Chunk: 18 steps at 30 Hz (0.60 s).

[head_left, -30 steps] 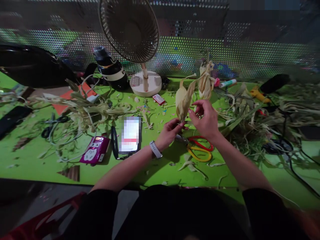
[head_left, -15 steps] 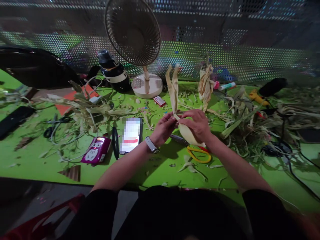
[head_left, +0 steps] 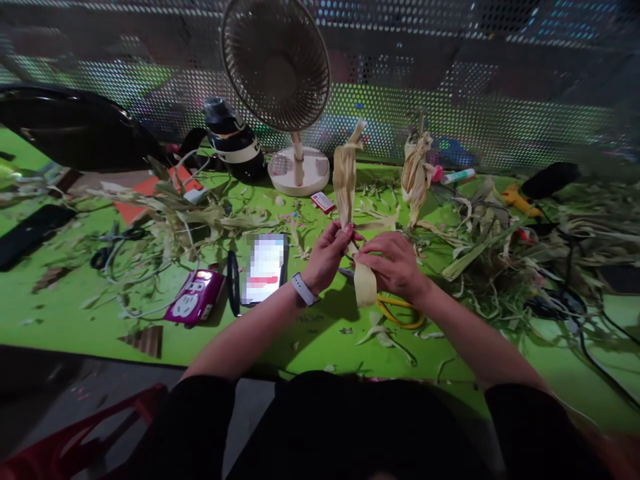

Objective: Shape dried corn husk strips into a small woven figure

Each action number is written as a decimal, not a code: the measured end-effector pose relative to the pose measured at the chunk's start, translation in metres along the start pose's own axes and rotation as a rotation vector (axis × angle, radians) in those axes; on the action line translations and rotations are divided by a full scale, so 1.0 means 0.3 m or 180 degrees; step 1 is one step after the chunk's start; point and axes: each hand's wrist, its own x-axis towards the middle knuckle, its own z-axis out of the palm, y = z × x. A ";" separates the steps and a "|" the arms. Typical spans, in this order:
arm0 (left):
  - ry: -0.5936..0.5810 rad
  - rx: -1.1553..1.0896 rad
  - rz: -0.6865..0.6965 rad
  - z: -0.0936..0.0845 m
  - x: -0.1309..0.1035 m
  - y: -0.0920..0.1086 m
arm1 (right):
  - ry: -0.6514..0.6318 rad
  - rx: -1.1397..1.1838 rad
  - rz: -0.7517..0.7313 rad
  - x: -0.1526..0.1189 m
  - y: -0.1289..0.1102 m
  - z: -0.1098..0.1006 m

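left grip (head_left: 326, 257) and right grip (head_left: 399, 264) pinch husk (head_left: 345, 181) over yellow-handled scissors (head_left: 404, 326), phone (head_left: 265, 272) to left, fan (head_left: 278, 79) beyond.

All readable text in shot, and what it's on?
"U" (apparently): black bottle, upper part; marks on its pale band too blurred.
Red-and-white box: any print too small.
White tube: label too small.
Phone screen: pixelated, unreadable.
Nothing else legible.

Scissors (head_left: 400, 324) partly behind husk (head_left: 365, 288) and right fingers (head_left: 383, 247), phone screen (head_left: 265, 267) an unreadable blur
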 end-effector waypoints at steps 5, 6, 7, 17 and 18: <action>-0.0306 -0.0070 -0.0171 -0.012 0.010 0.020 | 0.0461 0.0209 0.1065 0.013 0.001 -0.012; -0.0355 -0.0069 -0.0180 -0.010 0.008 0.023 | 0.0518 0.0204 0.1227 0.016 0.005 -0.014; -0.0413 -0.0065 -0.0183 -0.008 0.005 0.025 | 0.0519 0.0216 0.1329 0.017 0.008 -0.013; -0.0756 0.0666 0.0079 -0.033 0.011 0.048 | 0.0306 0.0866 0.2751 0.031 -0.026 -0.007; -0.0772 0.0687 0.0044 -0.034 0.012 0.049 | 0.0359 0.0979 0.2841 0.040 -0.027 -0.009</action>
